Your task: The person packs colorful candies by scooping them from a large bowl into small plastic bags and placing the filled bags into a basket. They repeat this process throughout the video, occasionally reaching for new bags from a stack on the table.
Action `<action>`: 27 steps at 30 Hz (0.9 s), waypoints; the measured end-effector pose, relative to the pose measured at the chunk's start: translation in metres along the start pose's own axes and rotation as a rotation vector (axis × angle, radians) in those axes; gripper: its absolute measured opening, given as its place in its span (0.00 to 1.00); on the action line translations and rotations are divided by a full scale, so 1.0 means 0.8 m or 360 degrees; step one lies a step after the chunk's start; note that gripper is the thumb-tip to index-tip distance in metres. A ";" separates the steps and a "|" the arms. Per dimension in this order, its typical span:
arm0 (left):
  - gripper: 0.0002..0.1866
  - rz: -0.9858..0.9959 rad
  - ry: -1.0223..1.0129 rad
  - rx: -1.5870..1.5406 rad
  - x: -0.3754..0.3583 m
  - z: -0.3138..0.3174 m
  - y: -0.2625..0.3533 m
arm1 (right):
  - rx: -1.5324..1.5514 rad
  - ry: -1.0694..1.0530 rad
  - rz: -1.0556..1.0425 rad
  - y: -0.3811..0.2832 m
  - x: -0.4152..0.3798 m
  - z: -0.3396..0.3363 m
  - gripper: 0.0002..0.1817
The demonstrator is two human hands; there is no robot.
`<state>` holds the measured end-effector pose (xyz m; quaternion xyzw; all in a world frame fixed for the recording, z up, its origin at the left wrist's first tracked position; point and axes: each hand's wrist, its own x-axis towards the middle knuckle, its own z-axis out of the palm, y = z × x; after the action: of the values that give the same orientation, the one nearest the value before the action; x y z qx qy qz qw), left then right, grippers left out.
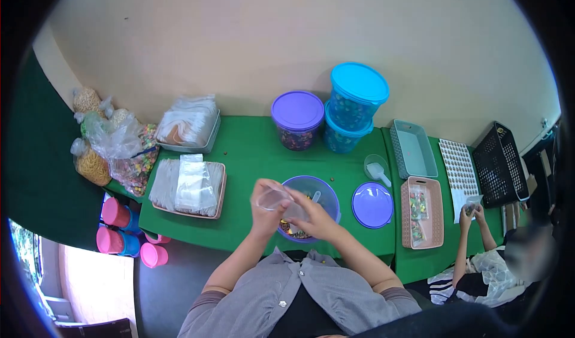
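Over the purple tub near the table's front edge, my left hand and my right hand hold a clear plastic bag between them. The fingers of both hands are closed on the bag, which seems to have its mouth spread. Below them, the tub holds small multicoloured pieces, partly hidden by my hands and forearms. A clear scoop stands in the tub. The purple lid lies on the green cloth to the right.
Lidded tubs, one purple and two stacked blue, stand by the wall. Baskets of plastic bags sit left, near bulging snack bags. Right are a pink basket, teal basket, sticker sheet and a co-worker's hands.
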<state>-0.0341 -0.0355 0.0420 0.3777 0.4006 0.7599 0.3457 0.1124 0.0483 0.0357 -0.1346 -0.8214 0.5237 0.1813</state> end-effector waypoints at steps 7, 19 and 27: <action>0.26 0.0464 0.0492 0.0471 0.033 -0.062 0.020 | -0.0644 -0.0526 0.0395 0.150 0.030 -0.051 0.20; 0.24 -0.0014 0.0195 0.1522 -0.002 -0.081 -0.094 | -0.1714 -0.0461 0.0302 0.137 0.037 -0.037 0.11; 0.20 0.0117 0.0256 0.1593 -0.003 -0.083 -0.109 | -0.0882 -0.1391 0.0745 0.223 0.046 0.006 0.16</action>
<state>-0.0698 -0.0219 -0.0609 0.4510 0.7275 0.5132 0.0635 0.0827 0.1340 -0.1224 -0.1264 -0.8751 0.3219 -0.3386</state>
